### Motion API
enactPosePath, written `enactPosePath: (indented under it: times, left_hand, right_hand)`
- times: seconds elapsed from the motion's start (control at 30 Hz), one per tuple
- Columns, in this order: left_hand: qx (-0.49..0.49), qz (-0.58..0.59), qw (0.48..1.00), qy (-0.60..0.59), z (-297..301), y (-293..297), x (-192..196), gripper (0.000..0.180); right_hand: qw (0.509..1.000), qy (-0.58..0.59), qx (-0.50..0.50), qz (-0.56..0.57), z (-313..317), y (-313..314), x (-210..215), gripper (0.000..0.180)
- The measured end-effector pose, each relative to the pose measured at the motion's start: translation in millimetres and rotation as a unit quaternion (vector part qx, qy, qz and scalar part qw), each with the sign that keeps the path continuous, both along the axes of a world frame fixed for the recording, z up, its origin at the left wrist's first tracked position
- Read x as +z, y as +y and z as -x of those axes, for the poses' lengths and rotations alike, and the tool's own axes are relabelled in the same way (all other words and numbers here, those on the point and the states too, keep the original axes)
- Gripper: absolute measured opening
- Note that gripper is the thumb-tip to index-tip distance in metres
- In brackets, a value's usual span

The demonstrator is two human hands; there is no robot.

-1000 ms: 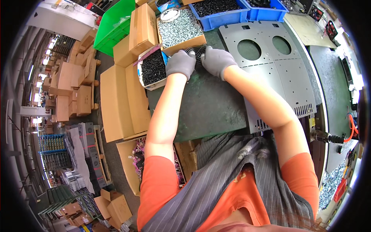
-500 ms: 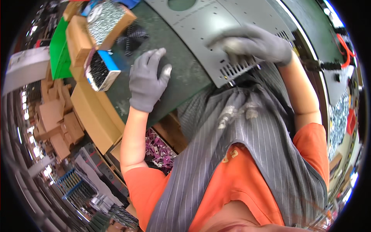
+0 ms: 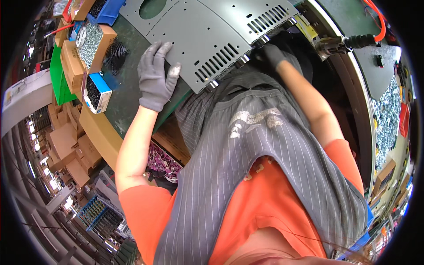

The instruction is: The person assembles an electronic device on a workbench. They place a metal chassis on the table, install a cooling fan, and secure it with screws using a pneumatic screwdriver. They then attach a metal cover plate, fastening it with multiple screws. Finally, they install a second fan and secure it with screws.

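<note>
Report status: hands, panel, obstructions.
Left hand open at edge of grey panel. Right hand shadowed near panel's front, grip unclear. Black coil clear of both hands.

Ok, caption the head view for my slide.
Gloved left hand at the edge of a slotted grey metal panel on a green bench, right hand in shadow by the panel's near side.

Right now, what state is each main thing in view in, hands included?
Gray metal panel: lying on the green tabletop, holes showing.
Left hand: gloved, open, at the panel's edge.
Right hand: gloved, partly shadowed; grip unclear.
Blue-and-white box: open, holding black pieces.
Cardboard box: open, holding silver pieces.
Black coil: lying beside the cardboard box.
Red hose: curved, joined to a black fitting.
</note>
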State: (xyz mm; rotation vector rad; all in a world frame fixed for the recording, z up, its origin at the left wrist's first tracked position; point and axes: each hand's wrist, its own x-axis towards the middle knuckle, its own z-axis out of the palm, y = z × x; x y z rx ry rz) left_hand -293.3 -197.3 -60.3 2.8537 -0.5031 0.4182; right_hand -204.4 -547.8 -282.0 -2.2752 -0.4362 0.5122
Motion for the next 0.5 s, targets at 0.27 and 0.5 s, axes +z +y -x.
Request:
enactPosePath:
  times: [0.27, 0.5]
  left_hand:
    - [0.028, -0.01, 0.999, 0.044, -3.0, -7.0, 11.8, 0.051]
    - [0.041, 0.023, 0.991, 0.124, 2.0, -1.3, 11.0, 0.044]
  right_hand:
    - [0.976, 0.056, -0.203, 0.064, 1.9, 16.3, -88.4, 0.039]
    - [0.969, 0.097, -0.163, 0.16, 14.4, -6.9, -84.8, 0.039]
